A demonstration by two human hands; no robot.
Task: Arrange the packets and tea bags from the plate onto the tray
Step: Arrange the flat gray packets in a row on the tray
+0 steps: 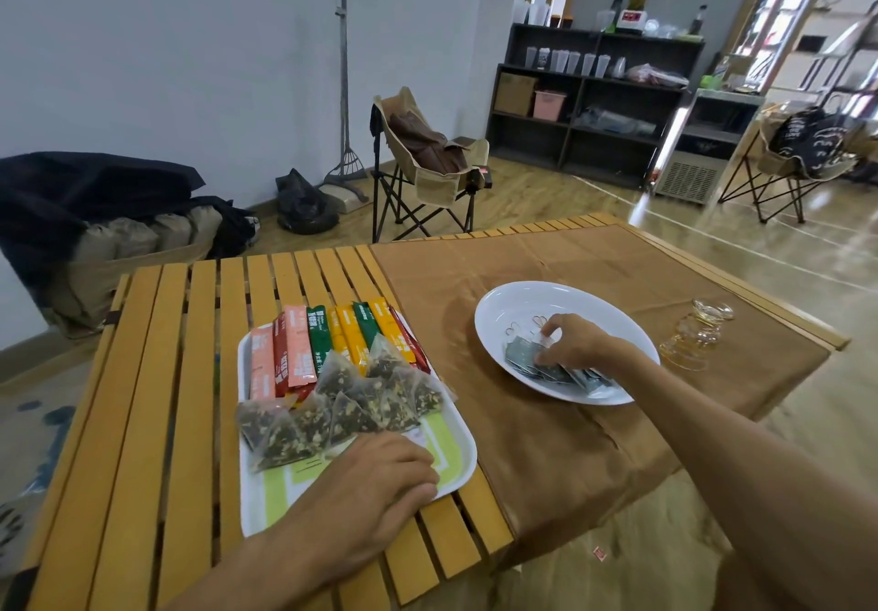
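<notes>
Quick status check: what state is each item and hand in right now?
White oval plate: still holds grey packets.
White tray with green print: holds coloured stick packets and pyramid tea bags.
Right hand: gripping grey packets.
Left hand: resting on tray.

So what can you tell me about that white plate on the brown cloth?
The white plate is a shallow glossy oval, ceramic by its look, lying flat on the brown cloth right of the tray. It holds several grey-green packets in its near half. The right hand reaches in, fingers on them.
</notes>
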